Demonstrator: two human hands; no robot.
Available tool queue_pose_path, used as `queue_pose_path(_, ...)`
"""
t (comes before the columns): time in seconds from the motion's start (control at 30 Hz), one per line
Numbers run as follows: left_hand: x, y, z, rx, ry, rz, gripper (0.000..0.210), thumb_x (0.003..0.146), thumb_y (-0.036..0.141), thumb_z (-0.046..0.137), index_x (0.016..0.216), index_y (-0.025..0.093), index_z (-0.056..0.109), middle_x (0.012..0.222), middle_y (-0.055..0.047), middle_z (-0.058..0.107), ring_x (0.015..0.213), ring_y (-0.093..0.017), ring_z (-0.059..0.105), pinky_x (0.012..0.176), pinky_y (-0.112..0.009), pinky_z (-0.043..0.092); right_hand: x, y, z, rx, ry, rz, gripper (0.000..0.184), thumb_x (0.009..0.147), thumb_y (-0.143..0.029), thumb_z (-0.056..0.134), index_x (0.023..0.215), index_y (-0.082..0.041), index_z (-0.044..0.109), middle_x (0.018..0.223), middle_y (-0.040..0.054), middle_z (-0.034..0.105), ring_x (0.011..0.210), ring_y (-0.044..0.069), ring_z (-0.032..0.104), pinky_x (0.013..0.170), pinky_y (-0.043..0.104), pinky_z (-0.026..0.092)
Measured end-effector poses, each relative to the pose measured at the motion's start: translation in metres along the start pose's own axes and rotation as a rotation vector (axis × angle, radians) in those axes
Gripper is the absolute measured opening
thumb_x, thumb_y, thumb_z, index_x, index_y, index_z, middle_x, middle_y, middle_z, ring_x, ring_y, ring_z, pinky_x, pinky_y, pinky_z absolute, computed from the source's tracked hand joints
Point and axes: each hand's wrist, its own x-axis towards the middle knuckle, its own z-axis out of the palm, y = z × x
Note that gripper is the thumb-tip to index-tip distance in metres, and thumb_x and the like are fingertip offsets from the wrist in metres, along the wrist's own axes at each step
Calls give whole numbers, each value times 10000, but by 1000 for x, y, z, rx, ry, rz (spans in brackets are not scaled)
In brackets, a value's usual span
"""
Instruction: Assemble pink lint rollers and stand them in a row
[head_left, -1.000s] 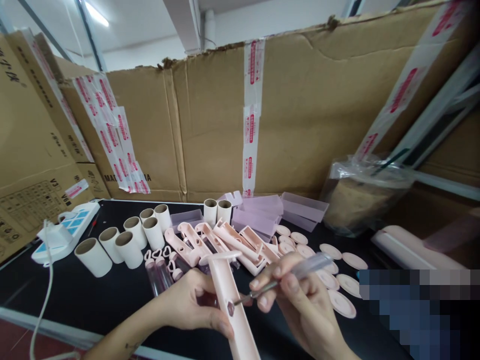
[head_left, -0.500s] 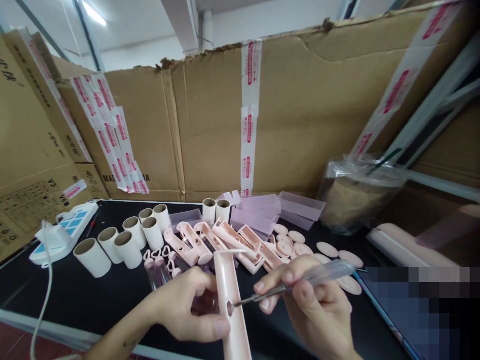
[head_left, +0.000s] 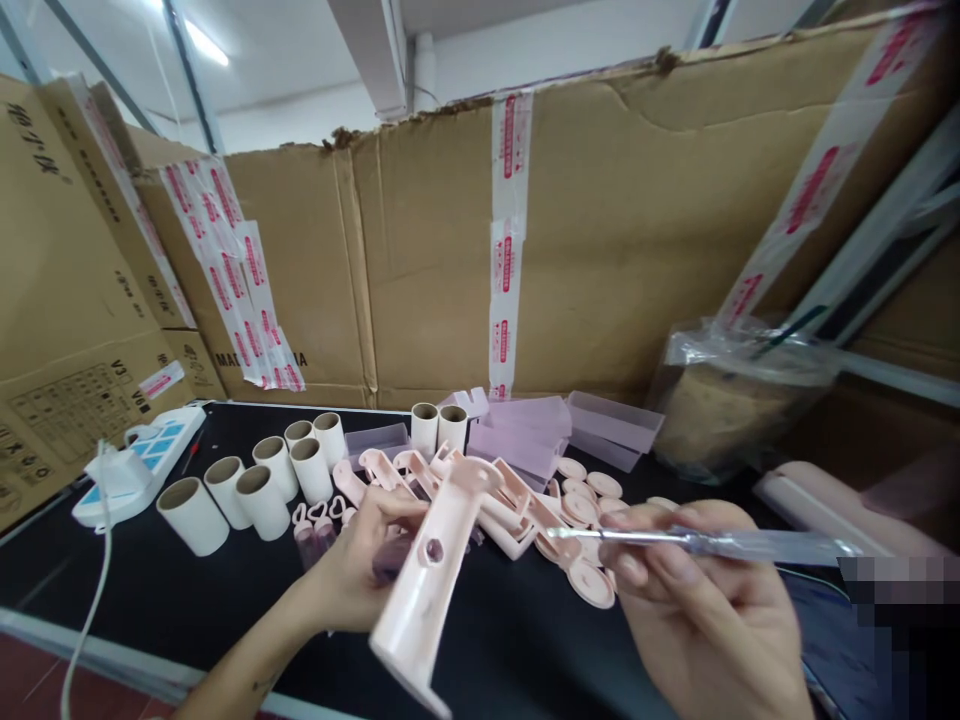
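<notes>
My left hand (head_left: 349, 575) grips a pale pink plastic trough-shaped part (head_left: 416, 610), held tilted above the table. A round hole with something dark in it shows in its middle. Behind it, partly hidden by my fingers, is a dark purple translucent piece (head_left: 390, 558). My right hand (head_left: 709, 620) is closed around a screwdriver (head_left: 757, 544) with a clear handle. Its metal tip points left, apart from the pink part. More pink trough-shaped parts (head_left: 517, 520) lie in a pile behind, with small purple tubes bearing heart-shaped loops (head_left: 304, 535) to the left.
White tubes (head_left: 196, 518) stand at the left, near a power strip (head_left: 142, 465) with a cable. Lilac sheets (head_left: 521, 430) and pink discs (head_left: 589, 580) lie behind. On the right are a bagged drink cup (head_left: 720, 410) and a pixelated screen. A cardboard wall (head_left: 420, 250) closes the back.
The screwdriver has come away from the hole and moved right with my right hand, now nearly level. In my left hand the pink part has turned and tilted, its near end swinging left.
</notes>
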Motion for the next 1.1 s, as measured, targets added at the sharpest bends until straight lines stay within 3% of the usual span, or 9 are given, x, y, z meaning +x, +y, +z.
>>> queue_pose_path(0.17,6,12,7,-12,-26,11,405,784,122,613,1065,229,340,1014,-40,572,914,-154,590,822,-297,475,-3,2,2,-19,-195,115,150,734,-236,717,809,-289,598,742,-8,686,594,129,626,581,232,538)
queue_pose_path(0.27,8,25,5,22,-133,-27,488,756,146,614,1155,198,336,1037,-77,587,931,-187,585,829,-315,471,-7,7,5,-74,-290,157,127,753,-216,698,838,-277,627,803,0,690,668,132,654,679,249,551)
queue_pose_path(0.37,8,32,1,67,-255,39,454,758,301,570,1154,136,422,1044,-117,589,959,-249,569,844,-361,465,-7,9,5,-145,-352,159,53,761,-223,688,777,-241,640,828,17,695,668,144,666,679,272,562)
queue_pose_path(0.5,9,36,0,222,-275,38,378,813,440,478,951,114,609,990,-129,615,983,-290,544,814,-341,466,-8,5,6,-303,-348,168,131,758,-238,687,888,-237,666,809,34,724,639,171,687,639,289,578)
queue_pose_path(0.6,11,38,1,284,-297,15,371,841,433,467,937,116,635,963,-120,632,930,-262,560,794,-318,465,-9,-1,6,-417,-339,171,81,742,-261,696,818,-231,700,772,38,739,667,184,702,666,277,580)
queue_pose_path(0.67,11,38,2,250,-291,-8,395,840,463,480,936,116,641,930,-110,640,896,-247,571,787,-313,467,-10,-3,6,-430,-352,175,46,736,-276,698,744,-231,703,739,38,742,667,193,705,664,280,585)
queue_pose_path(0.83,10,35,5,124,-252,-67,473,812,549,504,914,109,645,863,-94,643,838,-230,585,759,-303,472,-10,-1,7,-377,-316,155,77,741,-301,698,785,-239,710,749,43,747,663,202,709,655,295,593)
queue_pose_path(1.1,12,34,4,22,-322,-88,410,840,477,512,924,96,638,853,-92,630,757,-185,586,666,-235,465,-11,2,6,-382,-346,136,46,755,-280,687,768,-244,713,697,31,738,716,211,705,705,312,584)
